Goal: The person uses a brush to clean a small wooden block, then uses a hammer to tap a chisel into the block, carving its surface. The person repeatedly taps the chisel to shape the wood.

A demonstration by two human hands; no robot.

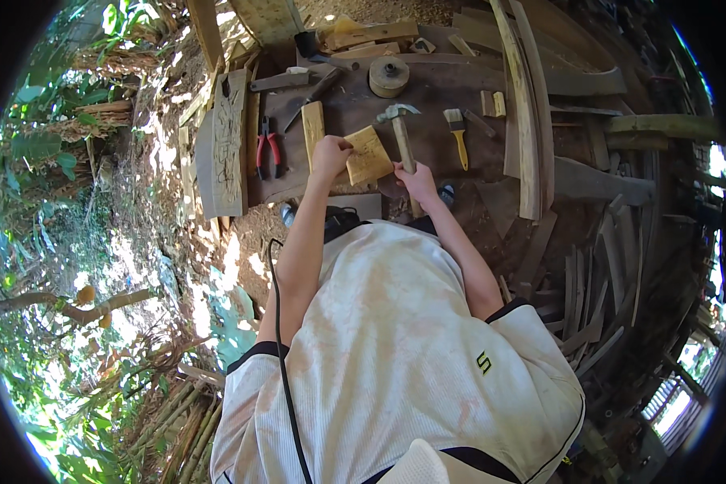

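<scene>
My left hand is closed, its fingers pinching the left edge of a flat, squarish wooden block. In my right hand is a claw hammer, gripped by its wooden handle with the metal head pointing away from me. The right fingertips come close to the block's right corner; whether they touch it I cannot tell. A longer wooden piece lies just beyond my left hand. Red-handled pliers rest to its left, and a yellow-handled paintbrush lies right of the hammer.
On the brown work surface stand a round container and, left of it, a dark-handled tool. Small wood blocks lie at the right. Long planks border the right side, and a rough board the left.
</scene>
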